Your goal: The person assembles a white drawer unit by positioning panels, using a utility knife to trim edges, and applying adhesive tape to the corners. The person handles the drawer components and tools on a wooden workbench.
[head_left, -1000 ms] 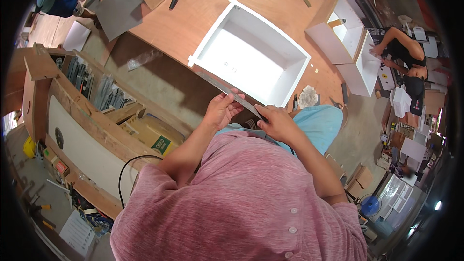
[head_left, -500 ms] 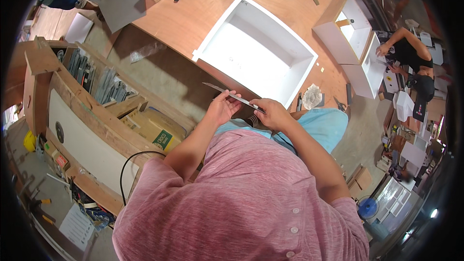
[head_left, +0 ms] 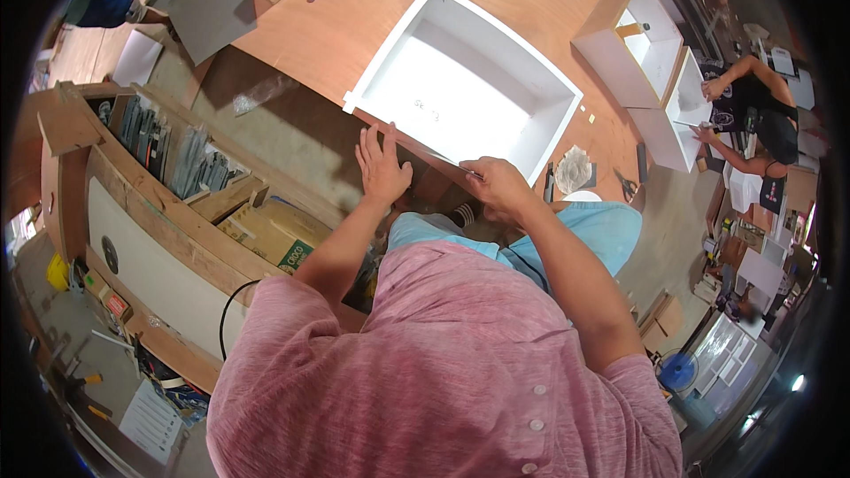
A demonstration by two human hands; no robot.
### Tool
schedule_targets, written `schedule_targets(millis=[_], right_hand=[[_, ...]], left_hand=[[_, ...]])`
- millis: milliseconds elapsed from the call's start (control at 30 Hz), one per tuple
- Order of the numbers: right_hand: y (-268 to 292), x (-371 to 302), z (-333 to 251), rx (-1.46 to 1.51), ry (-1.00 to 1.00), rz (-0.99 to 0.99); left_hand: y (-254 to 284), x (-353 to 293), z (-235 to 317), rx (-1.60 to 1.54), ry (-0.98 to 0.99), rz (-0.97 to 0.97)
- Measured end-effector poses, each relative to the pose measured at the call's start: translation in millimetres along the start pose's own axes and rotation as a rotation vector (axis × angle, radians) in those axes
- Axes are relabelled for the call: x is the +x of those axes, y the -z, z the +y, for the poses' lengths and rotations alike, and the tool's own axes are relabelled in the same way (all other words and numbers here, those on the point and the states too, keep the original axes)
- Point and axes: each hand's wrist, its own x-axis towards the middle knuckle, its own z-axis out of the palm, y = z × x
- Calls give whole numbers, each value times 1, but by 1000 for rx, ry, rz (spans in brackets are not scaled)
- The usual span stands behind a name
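Note:
A white open box (head_left: 469, 80), like a drawer or cabinet carcass, lies on the wooden worktable with its hollow side up. My right hand (head_left: 503, 188) is closed round the handle end of a thin, knife-like blade (head_left: 467, 169). Its narrow length runs along the near edge of the box; whether it touches the edge I cannot tell. Close to the box's near left corner is my left hand (head_left: 382, 166), its fingers spread and holding nothing. The fingertips reach the front edge of the table, just below the box.
Crumpled clear plastic (head_left: 574, 168) and scissors (head_left: 627, 188) lie right of the box. Two wooden-edged white boxes (head_left: 620, 44) stand farther right, beside a co-worker (head_left: 761, 115). A wooden rack (head_left: 159, 186) with metal parts stands at left. Another person works at the far left.
My left hand has left the blade and moved up and left to the table edge, fingers spreading. My right hand has brought the blade up against or near the box's front edge.

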Motion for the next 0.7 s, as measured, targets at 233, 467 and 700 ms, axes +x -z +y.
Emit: schedule_targets(millis=[233,467,700], right_hand=[[-10,13,-2,-71,54,6],[-16,19,3,-43,62,63],[-15,21,-6,-31,91,52]], left_hand=[[12,76,-19,314,-501,-344],[-5,98,-29,423,-729,-422],[-4,101,-35,339,-776,-380]])
